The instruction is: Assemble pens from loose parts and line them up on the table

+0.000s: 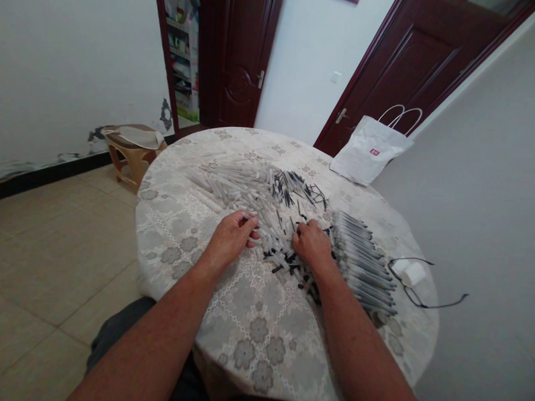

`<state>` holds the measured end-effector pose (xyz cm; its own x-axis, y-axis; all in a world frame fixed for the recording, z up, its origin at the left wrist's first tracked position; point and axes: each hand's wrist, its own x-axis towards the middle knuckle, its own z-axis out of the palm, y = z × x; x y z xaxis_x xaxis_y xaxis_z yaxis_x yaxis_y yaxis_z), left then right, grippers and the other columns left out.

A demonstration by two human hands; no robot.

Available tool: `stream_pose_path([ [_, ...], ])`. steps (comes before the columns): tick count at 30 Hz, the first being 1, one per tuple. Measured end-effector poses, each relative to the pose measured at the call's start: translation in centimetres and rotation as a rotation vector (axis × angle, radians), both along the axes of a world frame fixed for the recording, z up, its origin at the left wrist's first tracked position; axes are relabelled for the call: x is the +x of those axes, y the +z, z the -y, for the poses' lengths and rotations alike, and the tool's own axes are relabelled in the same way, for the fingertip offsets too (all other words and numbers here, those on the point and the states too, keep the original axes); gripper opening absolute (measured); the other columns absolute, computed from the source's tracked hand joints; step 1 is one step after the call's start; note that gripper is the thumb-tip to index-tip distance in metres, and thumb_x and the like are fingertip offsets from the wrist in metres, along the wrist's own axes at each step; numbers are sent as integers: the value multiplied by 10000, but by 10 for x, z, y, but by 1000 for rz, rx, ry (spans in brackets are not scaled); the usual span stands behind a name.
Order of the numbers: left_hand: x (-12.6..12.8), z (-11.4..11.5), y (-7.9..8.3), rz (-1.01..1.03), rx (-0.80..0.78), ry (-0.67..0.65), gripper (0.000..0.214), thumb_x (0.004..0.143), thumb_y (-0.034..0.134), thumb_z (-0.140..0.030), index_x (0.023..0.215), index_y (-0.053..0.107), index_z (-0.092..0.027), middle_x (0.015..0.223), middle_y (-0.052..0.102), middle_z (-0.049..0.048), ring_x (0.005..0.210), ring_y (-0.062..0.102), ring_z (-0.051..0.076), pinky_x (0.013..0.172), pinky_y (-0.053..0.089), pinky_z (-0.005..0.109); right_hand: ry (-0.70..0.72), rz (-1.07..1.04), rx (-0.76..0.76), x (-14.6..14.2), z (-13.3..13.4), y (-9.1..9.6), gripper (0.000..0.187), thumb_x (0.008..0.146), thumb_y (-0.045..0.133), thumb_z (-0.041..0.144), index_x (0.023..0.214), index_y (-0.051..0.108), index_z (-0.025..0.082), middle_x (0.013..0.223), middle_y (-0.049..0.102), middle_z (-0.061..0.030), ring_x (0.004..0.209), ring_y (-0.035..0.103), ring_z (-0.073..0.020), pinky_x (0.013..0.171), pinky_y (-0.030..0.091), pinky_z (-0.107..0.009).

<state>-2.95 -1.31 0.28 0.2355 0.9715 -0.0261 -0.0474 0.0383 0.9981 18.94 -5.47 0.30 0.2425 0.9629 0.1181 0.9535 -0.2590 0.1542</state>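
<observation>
My left hand (236,234) is closed in a pinch on a pale pen barrel (246,215), at the near edge of a spread of similar whitish barrels (233,184). To its right, my right hand (313,244) reaches down with curled fingers at a heap of small black and clear pen parts (287,261). What its fingertips hold, if anything, I cannot make out. Thin dark refills (289,186) lie in a loose bunch beyond both hands. Beside my right forearm, a stack of grey-looking pens (364,262) lies in a row, side by side.
A patterned cloth covers the round table (258,329). Eyeglasses (422,305) and a small white object (413,273) lie at the right edge. A white paper bag (368,151) stands at the back right. A stool (133,152) is on the floor at left.
</observation>
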Motion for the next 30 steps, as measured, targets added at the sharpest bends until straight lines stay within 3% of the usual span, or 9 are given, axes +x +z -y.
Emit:
stream_pose_path([
  [6,0,0,0,55,-22,26,228,864,643,-382,921,660,-162,873,697,90,697,692,185,487,543,235,48,-36,48,5,0,-9,232,947,491,279,915,680,150,1025,600,-126,910,640,-228,747,477,-295],
  [11,-3,-3,0,296,-133,82,220,891,624,-390,898,581,-174,905,706,100,809,730,213,608,590,277,224,-212,343,9,3,-3,209,988,425,275,966,598,159,998,618,-124,932,607,-222,810,454,-297],
  [13,-5,-5,1,408,-166,100,220,905,613,-393,920,534,-188,932,718,102,822,742,221,664,607,317,336,-332,388,6,7,3,202,1009,403,294,986,565,177,940,637,-97,899,611,-213,815,443,-292],
  [17,-9,-7,5,535,-177,164,247,928,578,-431,968,468,-213,925,726,98,792,752,241,684,621,398,485,-448,255,-7,15,12,189,1030,388,315,1037,538,200,877,673,-56,814,643,-196,739,420,-270],
  [21,-11,-7,12,585,-154,216,255,936,561,-445,955,440,-222,891,715,78,771,749,240,656,620,406,460,-318,91,-17,18,14,196,1034,397,311,1064,553,196,816,686,-48,709,651,-195,649,364,-265],
  [30,-13,-4,15,553,-93,197,293,940,548,-493,959,423,-229,928,714,61,785,744,218,676,619,395,435,-204,-29,-25,18,20,201,1051,399,310,1082,566,203,970,721,-69,831,677,-184,705,358,-251],
])
